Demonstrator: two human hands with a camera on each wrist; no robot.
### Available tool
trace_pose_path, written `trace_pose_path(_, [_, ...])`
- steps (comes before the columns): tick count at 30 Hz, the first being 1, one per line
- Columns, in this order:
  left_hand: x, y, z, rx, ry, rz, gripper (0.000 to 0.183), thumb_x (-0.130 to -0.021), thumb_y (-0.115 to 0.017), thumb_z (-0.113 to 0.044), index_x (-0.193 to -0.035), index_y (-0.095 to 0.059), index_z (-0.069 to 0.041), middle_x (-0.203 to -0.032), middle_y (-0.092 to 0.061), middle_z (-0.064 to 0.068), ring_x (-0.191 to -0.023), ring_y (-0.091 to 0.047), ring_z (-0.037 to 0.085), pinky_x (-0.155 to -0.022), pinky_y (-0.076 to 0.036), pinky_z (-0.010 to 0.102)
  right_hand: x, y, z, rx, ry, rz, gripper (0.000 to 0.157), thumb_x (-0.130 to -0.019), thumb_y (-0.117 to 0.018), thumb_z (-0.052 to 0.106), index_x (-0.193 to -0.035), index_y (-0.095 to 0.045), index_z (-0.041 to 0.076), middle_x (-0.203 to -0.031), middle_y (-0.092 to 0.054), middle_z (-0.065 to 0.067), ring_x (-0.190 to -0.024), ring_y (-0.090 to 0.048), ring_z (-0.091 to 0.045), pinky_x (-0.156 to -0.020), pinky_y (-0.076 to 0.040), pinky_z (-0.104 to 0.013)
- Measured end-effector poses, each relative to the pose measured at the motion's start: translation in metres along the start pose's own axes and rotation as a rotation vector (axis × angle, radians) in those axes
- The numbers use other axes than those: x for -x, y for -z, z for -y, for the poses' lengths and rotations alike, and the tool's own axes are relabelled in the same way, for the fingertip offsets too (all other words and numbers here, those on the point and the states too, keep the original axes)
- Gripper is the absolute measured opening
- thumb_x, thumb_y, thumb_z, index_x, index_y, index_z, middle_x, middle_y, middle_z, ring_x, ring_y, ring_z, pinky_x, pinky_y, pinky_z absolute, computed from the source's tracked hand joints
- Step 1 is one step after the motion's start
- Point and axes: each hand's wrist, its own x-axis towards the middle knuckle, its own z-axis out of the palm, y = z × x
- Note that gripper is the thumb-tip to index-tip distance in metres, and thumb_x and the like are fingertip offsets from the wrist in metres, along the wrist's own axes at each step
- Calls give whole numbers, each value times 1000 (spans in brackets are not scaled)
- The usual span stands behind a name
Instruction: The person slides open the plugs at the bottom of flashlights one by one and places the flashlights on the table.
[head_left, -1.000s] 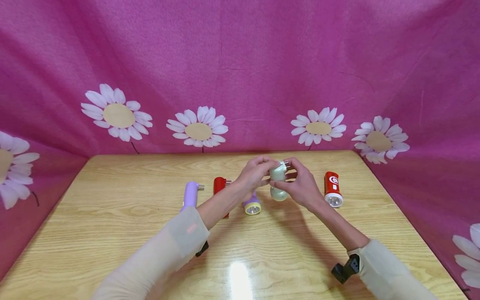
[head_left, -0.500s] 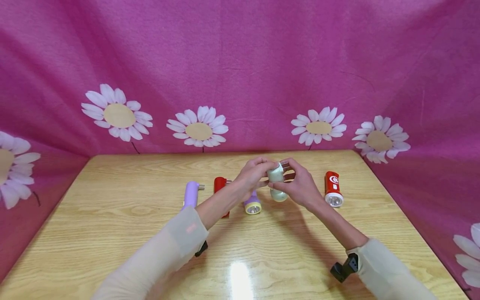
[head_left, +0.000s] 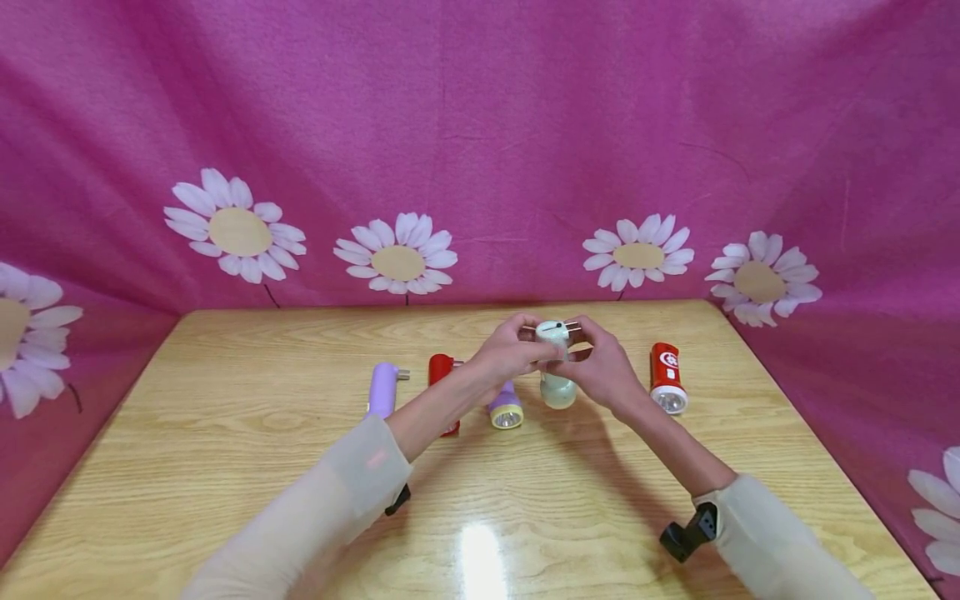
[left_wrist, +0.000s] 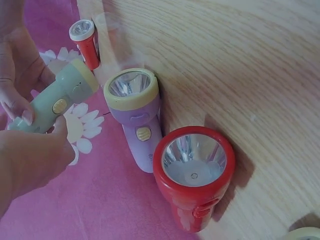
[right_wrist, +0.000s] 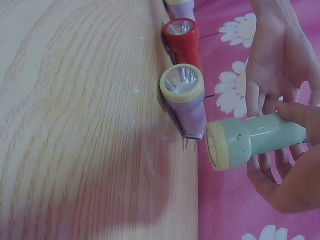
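Both hands hold a pale green flashlight [head_left: 557, 390] above the table, its cream-rimmed lens end pointing down toward me and its plug prongs sticking out at the upper end. My left hand [head_left: 510, 350] grips it from the left, the thumb lying across the body. From the other side, my right hand [head_left: 600, 367] holds it with thumb and fingers around the body. In the left wrist view a cream slide switch [left_wrist: 59, 106] shows on the green flashlight. The right wrist view shows the cream rim [right_wrist: 218, 145] of its head, with my right fingers curled beneath the body.
A purple flashlight [head_left: 506, 408] lies just left of the held one. Further left are a red flashlight [head_left: 439, 369] and another purple one [head_left: 382, 388], both partly behind my left arm. A red-and-white flashlight [head_left: 666, 375] lies at the right. A pink flowered cloth [head_left: 480, 167] hangs behind the table.
My left thumb has moved from the flashlight's upper end down onto its body. The flashlight's upper end has turned slightly, and a dark spot now shows on it. The other flashlights stay put.
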Motion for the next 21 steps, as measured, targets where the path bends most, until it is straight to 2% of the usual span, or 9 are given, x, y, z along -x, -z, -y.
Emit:
trace_pose_path(4, [-2,-2,1,-65,-12,-16,48,-73,-69,2,-116,-51,-6,-104,-56,7,-86,-56,16,-75,-51,27,1,2,-2,22,-6,0,45,-72,-77,15,-111,-56,8,-101,-59,-12,-85,-61,-28,-74,-52,-33])
trace_pose_path(8, [-5,-3,2,-53,-19,-13,45,-75,-67,2,-117,-51,-4,-101,-57,8,-85,-58,16,-74,-53,28,2,5,-2,26,-8,2,44,-72,-77,17,-110,-56,7,-100,-58,-11,-85,-60,-27,-75,-52,-33])
trace_pose_path(15, [-8,-1,0,-47,-22,11,44,-75,-68,0,-117,-55,-5,-101,-59,9,-90,-59,19,-75,-54,31,5,9,-4,-49,-52,33,46,-74,-77,20,-112,-56,4,-105,-58,-13,-86,-60,-27,-73,-52,-32])
trace_pose_path(21, [-10,-1,-2,-51,-5,19,42,-76,-70,-3,-116,-56,-5,-103,-59,10,-93,-59,20,-73,-54,31,5,13,-9,-72,-23,78,45,-78,-74,20,-113,-53,1,-106,-56,-14,-91,-57,-28,-77,-50,-33])
